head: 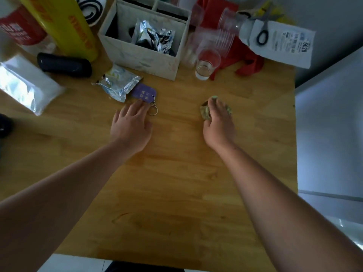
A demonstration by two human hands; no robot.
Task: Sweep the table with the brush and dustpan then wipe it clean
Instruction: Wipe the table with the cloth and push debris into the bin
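Wooden table [176, 193] nearest. Farther in, left hand [131, 124] flat on the tabletop, fingers straight and holding nothing, tips touching a purple key tag [143, 93]. Right hand [218, 122] curled down over a crumpled greenish cloth [205, 112], gripping it against the wood. Beyond: torn foil packet [117, 85], white storage box [145, 54], drinking glass [206, 65], red fabric [249, 63].

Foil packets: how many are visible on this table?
2. One crumpled packet sits inside the white box; a second packet lies on the table, left of the purple key tag. The box may hide more.
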